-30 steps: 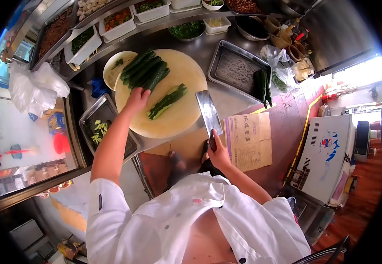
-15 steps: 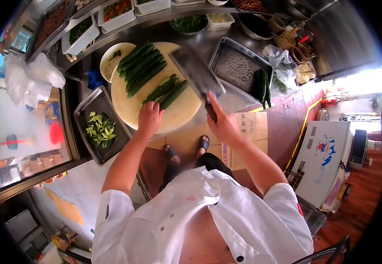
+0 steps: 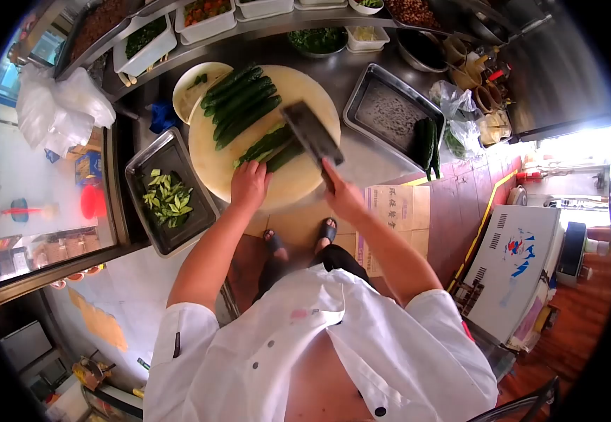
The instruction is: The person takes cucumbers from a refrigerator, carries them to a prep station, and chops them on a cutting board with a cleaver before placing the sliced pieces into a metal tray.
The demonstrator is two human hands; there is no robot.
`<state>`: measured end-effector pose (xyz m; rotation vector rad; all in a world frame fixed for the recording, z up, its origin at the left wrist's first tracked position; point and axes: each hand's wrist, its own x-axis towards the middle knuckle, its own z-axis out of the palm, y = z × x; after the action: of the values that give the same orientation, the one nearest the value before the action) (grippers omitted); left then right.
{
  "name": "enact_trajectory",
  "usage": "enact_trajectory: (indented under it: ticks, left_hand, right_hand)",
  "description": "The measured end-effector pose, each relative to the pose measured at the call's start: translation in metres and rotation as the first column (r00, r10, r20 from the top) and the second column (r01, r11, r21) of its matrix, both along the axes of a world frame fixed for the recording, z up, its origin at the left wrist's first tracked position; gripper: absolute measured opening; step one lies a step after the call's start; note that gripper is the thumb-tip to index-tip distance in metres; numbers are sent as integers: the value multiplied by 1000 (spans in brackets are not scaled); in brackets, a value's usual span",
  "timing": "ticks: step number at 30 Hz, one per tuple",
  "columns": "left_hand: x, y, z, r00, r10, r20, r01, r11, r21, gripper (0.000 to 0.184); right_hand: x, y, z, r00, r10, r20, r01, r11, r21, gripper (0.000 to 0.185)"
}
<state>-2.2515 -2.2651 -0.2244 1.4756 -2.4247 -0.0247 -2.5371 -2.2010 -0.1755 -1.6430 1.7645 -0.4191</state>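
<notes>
My right hand (image 3: 343, 195) is wrapped round the handle of a broad-bladed cleaver (image 3: 311, 132). Its blade lies over the far ends of two cucumbers (image 3: 283, 156), partly hiding them. The fingers of my left hand (image 3: 251, 184) curl over the near ends of these cucumbers and hold them on the round chopping board (image 3: 312, 83). Farther up the board, several whole cucumbers (image 3: 248, 111) lie side by side. To the left, a metal tray (image 3: 200, 232) holds a heap of cut cucumber pieces (image 3: 169, 198).
Another metal tray (image 3: 390, 90) stands right of the board with cucumbers (image 3: 426, 144) at its end. A pale bowl (image 3: 187, 95) touches the board's left side. White tubs (image 3: 145, 60) of chopped food line the shelf behind. A plastic bag (image 3: 453, 105) lies at the right.
My right hand has brought the cleaver left, from beside the cucumbers to over their far ends. My left hand stays on the cucumbers. The whole view has shifted slightly.
</notes>
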Motion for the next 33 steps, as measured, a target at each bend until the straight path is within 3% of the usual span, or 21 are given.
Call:
enact_trajectory:
  ticks: [1, 3, 4, 6, 9, 11, 13, 15, 17, 18, 21, 22, 23, 25, 26, 27, 29, 30, 32, 33]
  left_hand:
    - [0, 0, 2, 1000, -14, -13, 14, 999, -35, 31]
    - [-2, -1, 4, 999, -14, -31, 12, 998, -61, 30]
    - [-2, 1, 5, 999, 4, -39, -4, 1000, 10, 29]
    - [-2, -5, 8, 998, 26, -50, -23, 998, 56, 28]
    - [0, -5, 6, 993, -3, -121, 1, 1000, -15, 26]
    - [0, -5, 5, 994, 17, -108, -14, 1000, 23, 27]
    - [4, -10, 4, 993, 39, -108, -29, 995, 90, 29]
    - [9, -2, 2, 969, 76, -233, -37, 985, 169, 36]
    - [15, 5, 0, 943, 142, -303, -110, 987, 121, 40]
    - [19, 15, -2, 907, 207, -368, -186, 978, 92, 44]
    - [41, 33, 2, 913, 196, -357, -123, 968, 217, 49]
    - [46, 32, 4, 913, 187, -362, -119, 972, 200, 49]
    - [50, 37, 3, 915, 152, -374, -79, 976, 204, 48]
    - [62, 48, 1, 918, 113, -380, -32, 976, 213, 47]
    - [66, 53, 0, 913, 116, -391, -36, 978, 207, 45]
    - [69, 61, -1, 907, 121, -403, -39, 978, 206, 44]
    - [77, 66, -4, 899, 128, -420, -39, 976, 215, 42]
    - [81, 74, -4, 891, 141, -432, -43, 972, 229, 41]
    - [88, 78, 1, 892, 127, -434, -25, 972, 232, 40]
    - [91, 80, 5, 892, 126, -435, -16, 969, 247, 39]
  right_hand:
    - [2, -5, 26, 1000, 2, -5, -2, 1000, 2, 81]
    - [8, -16, 77, 996, -23, 86, 53, 929, -366, 75]
    - [14, -19, 88, 992, -72, 105, 112, 887, -449, 76]
    - [28, -13, 60, 986, -125, 112, 166, 827, -538, 76]
    - [37, 24, -34, 997, -79, -13, 63, 870, -489, 76]
    - [45, 42, -41, 989, 52, -138, -48, 998, 30, 77]
    - [48, 36, -42, 990, 24, -137, -27, 999, -23, 77]
    - [54, 37, -27, 991, -10, -137, 2, 998, -56, 78]
    - [61, 24, 2, 994, -46, -95, 17, 957, -288, 81]
    - [70, 25, 9, 995, -80, -57, 39, 850, -525, 80]
    - [84, 50, -52, 991, -119, -58, 72, 852, -518, 80]
    - [83, 58, -79, 995, -29, -97, 3, 965, -262, 82]
    - [86, 55, -69, 995, -32, -97, 5, 963, -270, 82]
    - [99, 53, -40, 986, 15, -167, 9, 990, 140, 81]
    - [99, 55, -42, 983, 19, -183, -22, 1000, -9, 82]
    - [102, 62, -43, 983, 16, -183, -16, 1000, 1, 82]
    - [109, 63, -45, 981, -41, -188, -1, 977, -214, 81]
    - [112, 70, -56, 981, -46, -187, 6, 978, -209, 81]
    - [120, 69, -70, 950, 83, -300, -70, 996, 54, 82]
    - [121, 67, -69, 952, 74, -298, -62, 997, 49, 82]
